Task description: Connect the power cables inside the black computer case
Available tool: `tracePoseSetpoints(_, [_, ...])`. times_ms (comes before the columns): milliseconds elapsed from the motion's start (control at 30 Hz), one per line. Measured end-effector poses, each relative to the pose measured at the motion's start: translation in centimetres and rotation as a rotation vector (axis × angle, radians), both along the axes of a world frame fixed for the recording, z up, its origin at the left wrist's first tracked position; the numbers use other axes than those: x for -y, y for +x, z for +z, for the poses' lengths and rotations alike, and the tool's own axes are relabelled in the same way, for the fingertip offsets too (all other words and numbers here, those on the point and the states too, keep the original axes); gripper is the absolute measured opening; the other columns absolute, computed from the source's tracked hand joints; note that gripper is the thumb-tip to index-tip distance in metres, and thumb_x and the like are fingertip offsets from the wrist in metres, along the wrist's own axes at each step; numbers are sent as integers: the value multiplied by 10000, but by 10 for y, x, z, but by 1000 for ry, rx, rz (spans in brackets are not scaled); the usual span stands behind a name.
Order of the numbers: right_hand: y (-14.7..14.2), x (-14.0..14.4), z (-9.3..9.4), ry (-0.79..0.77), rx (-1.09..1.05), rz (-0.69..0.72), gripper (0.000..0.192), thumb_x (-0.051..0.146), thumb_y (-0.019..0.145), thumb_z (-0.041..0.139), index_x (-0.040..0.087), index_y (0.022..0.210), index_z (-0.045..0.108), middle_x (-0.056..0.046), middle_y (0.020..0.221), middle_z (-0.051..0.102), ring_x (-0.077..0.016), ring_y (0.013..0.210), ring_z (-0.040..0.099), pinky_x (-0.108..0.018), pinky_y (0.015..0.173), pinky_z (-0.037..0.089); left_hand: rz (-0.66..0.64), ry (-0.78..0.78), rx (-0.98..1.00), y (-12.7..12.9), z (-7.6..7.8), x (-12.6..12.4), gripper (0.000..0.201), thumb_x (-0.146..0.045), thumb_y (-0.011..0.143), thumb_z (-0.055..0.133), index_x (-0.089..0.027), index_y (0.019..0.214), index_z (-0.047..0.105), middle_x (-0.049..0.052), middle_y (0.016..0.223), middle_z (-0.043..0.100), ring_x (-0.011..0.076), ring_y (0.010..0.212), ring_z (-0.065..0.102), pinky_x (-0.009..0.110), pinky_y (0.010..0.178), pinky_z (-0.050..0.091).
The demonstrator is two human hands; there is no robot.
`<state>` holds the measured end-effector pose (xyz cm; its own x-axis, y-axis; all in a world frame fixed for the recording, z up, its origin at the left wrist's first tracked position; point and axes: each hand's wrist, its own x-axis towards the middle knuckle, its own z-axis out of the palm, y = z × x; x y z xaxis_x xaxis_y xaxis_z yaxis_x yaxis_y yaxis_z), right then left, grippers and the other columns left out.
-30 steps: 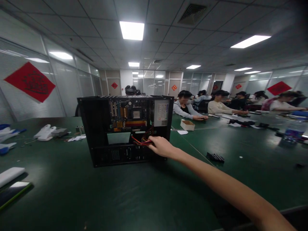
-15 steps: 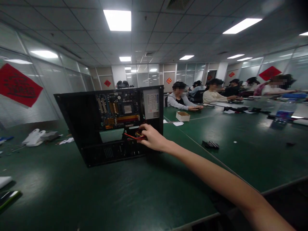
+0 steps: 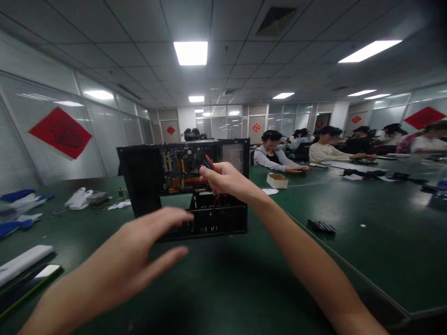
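A black computer case [image 3: 139,181] stands upright on the green table, its side open towards me. Inside show the motherboard [image 3: 176,165] and, at upper right, the power supply [image 3: 234,157]. My right hand [image 3: 223,179] is closed in a pinch on a bundle of coloured cables [image 3: 208,163], red and dark strands poking up past the fingertips, in front of the motherboard. My left hand [image 3: 143,249] is in front of the case's lower edge, thumb and fingers apart, with nothing in it. It is slightly blurred.
At left lie a white power-bank-like block [image 3: 26,263], a green-edged phone [image 3: 31,284] and a white plastic bag [image 3: 80,199]. To the right are a small open box [image 3: 277,180] and a black bracket-like part [image 3: 321,226]. A person [image 3: 274,151] sits across the table; others sit farther right.
My right hand has lifted the cables from the lower part of the case up in front of the motherboard. My left hand has come into view. The camera has turned a little left and upward.
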<state>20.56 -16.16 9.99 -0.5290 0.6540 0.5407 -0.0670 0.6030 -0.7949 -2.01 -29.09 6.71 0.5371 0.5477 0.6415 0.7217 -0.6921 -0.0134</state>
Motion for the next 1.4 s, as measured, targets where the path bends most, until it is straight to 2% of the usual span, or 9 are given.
tracePoseSetpoints(100, [-3, 2, 4, 5, -95, 44, 471, 614, 886, 498, 173, 724, 512, 100, 436, 378, -45, 347, 306, -187, 371, 298, 81, 196, -1, 11, 47, -52, 559, -416, 856, 604, -227, 1360, 450, 111, 1284, 595, 278, 1100, 622, 447, 930, 533])
tracePoseSetpoints(200, [-2, 5, 2, 0, -149, 24, 485, 625, 898, 465, 182, 704, 484, 83, 449, 431, -51, 339, 364, -179, 342, 277, 66, 220, 45, 29, 65, -79, 603, -415, 837, 634, -196, 1354, 415, 123, 1201, 639, 261, 1030, 657, 427, 884, 555])
tracePoseSetpoints(367, [0, 10, -2, 35, -91, -68, 530, 650, 883, 468, 157, 703, 540, 14, 573, 583, -78, 441, 524, -176, 379, 371, -155, 79, 134, 40, 60, -82, 474, -396, 856, 621, -194, 1252, 457, 76, 1031, 703, 196, 888, 700, 331, 775, 594])
tracePoseSetpoints(533, [-4, 15, -5, 66, -24, -85, 519, 627, 890, 480, 140, 741, 586, -17, 640, 628, -92, 495, 566, -197, 432, 420, -213, 70, 149, 31, 58, -85, 445, -347, 855, 623, -182, 1247, 491, 64, 969, 720, 184, 862, 703, 312, 778, 587])
tracePoseSetpoints(733, [-2, 20, -6, 58, 50, -87, 536, 628, 892, 473, 133, 739, 609, -12, 611, 615, -95, 496, 561, -201, 440, 407, -173, 186, 105, 24, 55, -93, 451, -366, 864, 619, -203, 1271, 515, 58, 984, 723, 188, 882, 700, 321, 814, 575])
tracePoseSetpoints(833, [1, 19, -6, 38, 96, -94, 577, 639, 906, 436, 116, 773, 641, -13, 569, 602, -93, 480, 539, -199, 437, 387, -126, 305, 2, 26, 52, -96, 406, -345, 897, 579, -206, 1275, 527, 79, 1105, 704, 204, 991, 681, 335, 889, 552])
tracePoseSetpoints(1033, [5, 8, -10, 23, 28, -99, 592, 657, 900, 434, 120, 738, 623, 6, 487, 554, -93, 439, 506, -205, 426, 368, -115, 395, -73, 34, 44, -107, 406, -335, 922, 550, -182, 1297, 520, 105, 1212, 668, 210, 1071, 659, 323, 917, 541])
tracePoseSetpoints(1200, [8, 7, -11, -8, -29, -66, 542, 645, 870, 505, 132, 725, 603, -2, 567, 590, -86, 477, 508, -205, 445, 375, -139, 442, -42, 36, 39, -109, 457, -340, 923, 553, -163, 1342, 506, 120, 1237, 660, 221, 1086, 656, 334, 936, 534])
tracePoseSetpoints(1400, [12, 8, -11, -26, -37, -44, 493, 606, 856, 559, 127, 767, 636, -30, 692, 642, -111, 604, 577, -232, 555, 451, -134, 482, -76, 31, 40, -106, 422, -346, 912, 573, -165, 1293, 556, 100, 1121, 710, 200, 996, 686, 323, 900, 550])
